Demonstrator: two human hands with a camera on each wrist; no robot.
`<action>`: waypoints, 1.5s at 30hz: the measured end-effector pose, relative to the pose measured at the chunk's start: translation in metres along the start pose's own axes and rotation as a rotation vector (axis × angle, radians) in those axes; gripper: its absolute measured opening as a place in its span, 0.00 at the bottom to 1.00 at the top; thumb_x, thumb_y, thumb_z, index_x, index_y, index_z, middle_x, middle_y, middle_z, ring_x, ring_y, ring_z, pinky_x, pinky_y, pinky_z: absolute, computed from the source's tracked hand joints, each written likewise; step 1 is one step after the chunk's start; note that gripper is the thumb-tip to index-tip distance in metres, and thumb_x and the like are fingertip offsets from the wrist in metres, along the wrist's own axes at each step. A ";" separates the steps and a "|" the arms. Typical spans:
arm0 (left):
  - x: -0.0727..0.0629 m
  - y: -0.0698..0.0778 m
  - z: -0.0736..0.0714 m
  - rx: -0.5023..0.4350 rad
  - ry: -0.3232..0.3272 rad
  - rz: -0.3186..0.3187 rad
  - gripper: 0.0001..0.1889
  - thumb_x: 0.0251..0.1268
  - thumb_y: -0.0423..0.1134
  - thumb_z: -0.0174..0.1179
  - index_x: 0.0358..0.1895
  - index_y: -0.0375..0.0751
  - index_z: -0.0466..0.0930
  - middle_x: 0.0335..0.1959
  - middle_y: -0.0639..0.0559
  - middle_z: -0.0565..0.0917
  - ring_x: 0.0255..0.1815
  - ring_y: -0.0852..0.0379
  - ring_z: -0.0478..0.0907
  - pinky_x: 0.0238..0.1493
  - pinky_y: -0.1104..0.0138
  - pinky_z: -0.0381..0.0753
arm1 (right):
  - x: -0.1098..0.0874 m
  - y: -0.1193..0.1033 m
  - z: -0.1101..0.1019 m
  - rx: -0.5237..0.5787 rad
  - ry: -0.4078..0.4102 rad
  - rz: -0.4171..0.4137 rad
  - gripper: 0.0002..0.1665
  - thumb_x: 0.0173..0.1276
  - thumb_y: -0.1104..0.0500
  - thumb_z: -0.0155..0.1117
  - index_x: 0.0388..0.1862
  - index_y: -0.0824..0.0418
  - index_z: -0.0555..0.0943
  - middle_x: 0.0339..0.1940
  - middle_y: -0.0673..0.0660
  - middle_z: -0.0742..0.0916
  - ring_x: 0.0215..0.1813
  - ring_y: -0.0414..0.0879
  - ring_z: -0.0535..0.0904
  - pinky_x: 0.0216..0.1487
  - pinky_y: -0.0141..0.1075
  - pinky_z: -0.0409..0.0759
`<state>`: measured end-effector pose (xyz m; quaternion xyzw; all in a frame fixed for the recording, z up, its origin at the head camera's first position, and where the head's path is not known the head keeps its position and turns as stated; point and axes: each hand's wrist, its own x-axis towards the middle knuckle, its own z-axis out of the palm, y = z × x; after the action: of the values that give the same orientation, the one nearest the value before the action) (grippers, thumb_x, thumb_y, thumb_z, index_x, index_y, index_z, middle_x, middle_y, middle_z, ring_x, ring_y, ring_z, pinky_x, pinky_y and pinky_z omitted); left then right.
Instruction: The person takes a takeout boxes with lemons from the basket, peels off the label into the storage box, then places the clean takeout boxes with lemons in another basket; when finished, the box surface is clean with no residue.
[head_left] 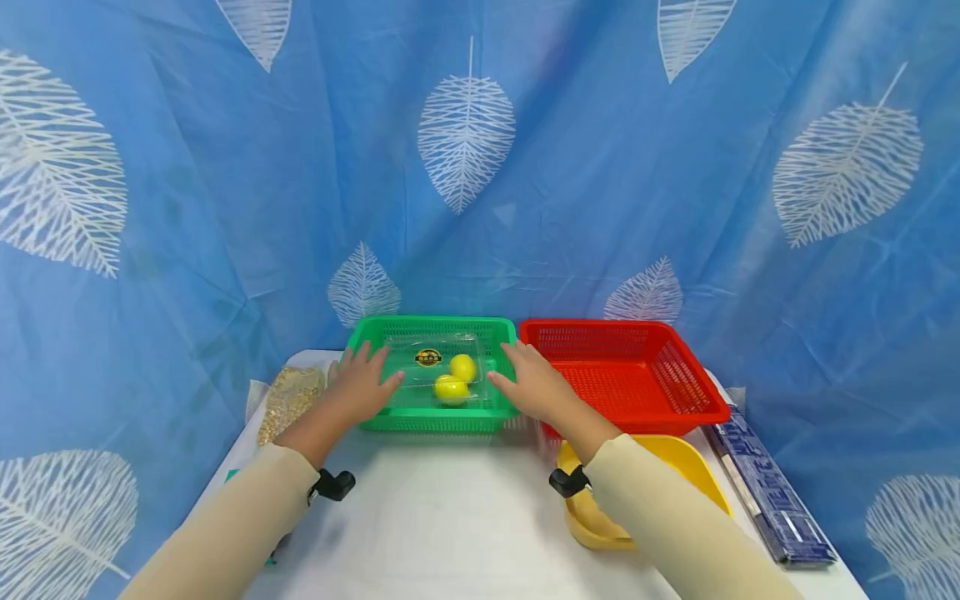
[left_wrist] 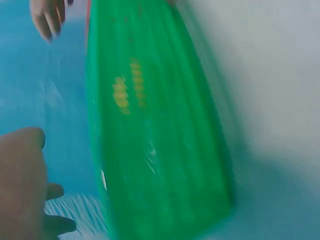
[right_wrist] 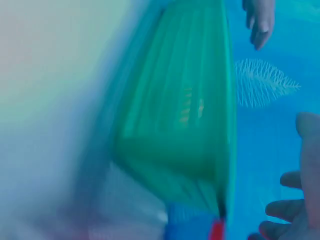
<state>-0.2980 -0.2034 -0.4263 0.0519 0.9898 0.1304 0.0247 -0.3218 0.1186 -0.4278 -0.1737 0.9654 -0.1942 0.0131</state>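
A green plastic basket stands at the back of the table. In it lies a clear plastic container with a black-and-gold label, and two yellow lemons show at its right side. My left hand is over the basket's left end, fingers spread and empty. Over the right end, my right hand is spread in the same way, thumb pointing inward. Both wrist views are blurred; they show the basket's slotted side, with the left hand and right hand apart from its rim.
To the right stands a red basket, with a yellow basin in front of it, partly under my right forearm. A long blue box lies along the right edge. Beside my left wrist is a bag of grain-like pieces. A blue curtain hangs behind.
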 end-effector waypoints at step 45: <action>-0.009 -0.077 0.039 -0.551 0.055 -0.083 0.60 0.66 0.59 0.68 0.86 0.40 0.36 0.88 0.40 0.35 0.85 0.26 0.38 0.76 0.28 0.55 | 0.070 -0.035 0.070 0.992 -0.162 0.454 0.49 0.79 0.55 0.62 0.89 0.50 0.46 0.84 0.69 0.60 0.66 0.57 0.80 0.52 0.41 0.89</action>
<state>-0.2937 -0.2689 -0.4834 -0.0010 0.9186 0.3948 0.0161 -0.3694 0.0391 -0.4764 0.0517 0.7672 -0.6040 0.2092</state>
